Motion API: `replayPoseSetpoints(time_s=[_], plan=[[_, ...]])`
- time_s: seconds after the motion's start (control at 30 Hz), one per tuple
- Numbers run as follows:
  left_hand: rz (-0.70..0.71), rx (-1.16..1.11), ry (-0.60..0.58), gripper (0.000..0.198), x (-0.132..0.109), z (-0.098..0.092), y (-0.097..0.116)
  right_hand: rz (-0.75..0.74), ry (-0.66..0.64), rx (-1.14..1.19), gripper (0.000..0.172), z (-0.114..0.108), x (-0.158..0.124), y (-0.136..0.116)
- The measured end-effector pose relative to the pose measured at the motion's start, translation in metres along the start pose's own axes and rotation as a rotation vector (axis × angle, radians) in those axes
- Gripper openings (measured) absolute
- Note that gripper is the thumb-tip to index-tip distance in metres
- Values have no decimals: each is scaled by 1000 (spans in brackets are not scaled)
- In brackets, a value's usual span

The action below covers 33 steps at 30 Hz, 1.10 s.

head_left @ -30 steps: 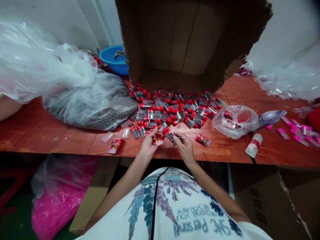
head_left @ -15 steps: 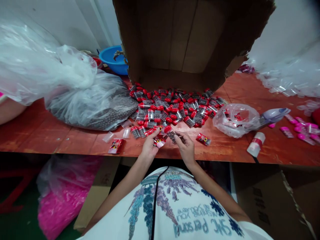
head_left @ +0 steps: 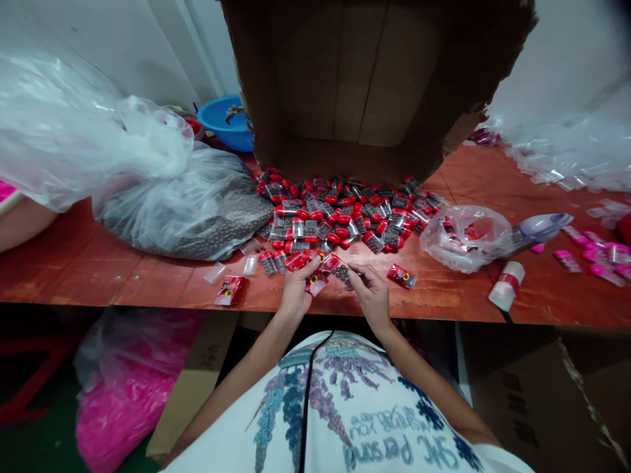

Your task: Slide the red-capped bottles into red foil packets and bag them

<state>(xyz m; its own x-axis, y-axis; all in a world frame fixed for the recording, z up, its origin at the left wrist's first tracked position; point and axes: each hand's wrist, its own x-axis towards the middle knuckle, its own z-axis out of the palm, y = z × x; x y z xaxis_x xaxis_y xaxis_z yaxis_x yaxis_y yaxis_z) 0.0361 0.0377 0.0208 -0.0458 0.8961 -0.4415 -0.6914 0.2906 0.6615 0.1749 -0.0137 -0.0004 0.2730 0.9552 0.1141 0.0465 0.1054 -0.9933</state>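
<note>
My left hand (head_left: 296,286) is closed on several small red printed labels (head_left: 315,285), fanned out from the fingers. My right hand (head_left: 371,289) pinches the end of a small clear container of dark beads (head_left: 341,272). A red printed piece lies over the container's other end, by my left thumb; whether it is stuck on I cannot tell. Just beyond both hands spreads a heap of red-capped bead containers (head_left: 340,213). One stack of red labels (head_left: 230,290) rests to the left of my hands, another red label stack (head_left: 401,276) to the right.
A large cardboard box (head_left: 365,98) lies with its mouth facing me behind the heap. At left slumps a clear bag of dark beads (head_left: 197,210). To the right are a small plastic bag (head_left: 466,240), a purple-handled scoop (head_left: 539,227), a white roll (head_left: 507,286) and pink containers (head_left: 604,256).
The container's red cap showed between my hands before; a red printed piece now covers that end. My right hand has shifted slightly right, and my left thumb presses nearer the container.
</note>
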Motion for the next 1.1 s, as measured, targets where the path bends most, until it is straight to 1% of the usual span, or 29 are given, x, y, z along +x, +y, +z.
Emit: replayPoseSetpoints(time_s=[0.13, 0.2, 0.27, 0.37, 0.5, 0.6, 0.73, 0.83, 0.97, 1.03, 1.1], plan=[[45, 49, 14, 33, -4, 2, 3, -70, -82, -92, 22, -5, 1, -2], [52, 72, 26, 33, -6, 2, 4, -93, -99, -116, 21, -8, 2, -4], [87, 82, 7, 32, -7, 2, 5, -101, -105, -114, 22, -10, 4, -6], [163, 73, -27, 29, -6, 0, 5, -141, -147, -151, 22, -12, 4, -9], [163, 101, -47, 26, -7, -2, 5, -210, -164, -207, 24, -13, 2, -12], [177, 101, -47, 28, -9, -1, 6, -214, -170, -195, 24, -14, 0, -14], [150, 77, -22, 33, -11, 2, 6, -129, -176, -113, 21, -14, 1, -15], [111, 121, -21, 34, -12, 2, 4, 6, -139, 29, 21, -11, 0, -11], [178, 168, -49, 36, -12, -1, 1, 198, -48, 181, 26, -6, -3, -3], [194, 187, -70, 34, -11, -3, -1, 240, -32, 211, 28, -4, -4, 0], [179, 211, -97, 32, -11, -5, -2, 218, -29, 205, 28, -4, -4, 1]])
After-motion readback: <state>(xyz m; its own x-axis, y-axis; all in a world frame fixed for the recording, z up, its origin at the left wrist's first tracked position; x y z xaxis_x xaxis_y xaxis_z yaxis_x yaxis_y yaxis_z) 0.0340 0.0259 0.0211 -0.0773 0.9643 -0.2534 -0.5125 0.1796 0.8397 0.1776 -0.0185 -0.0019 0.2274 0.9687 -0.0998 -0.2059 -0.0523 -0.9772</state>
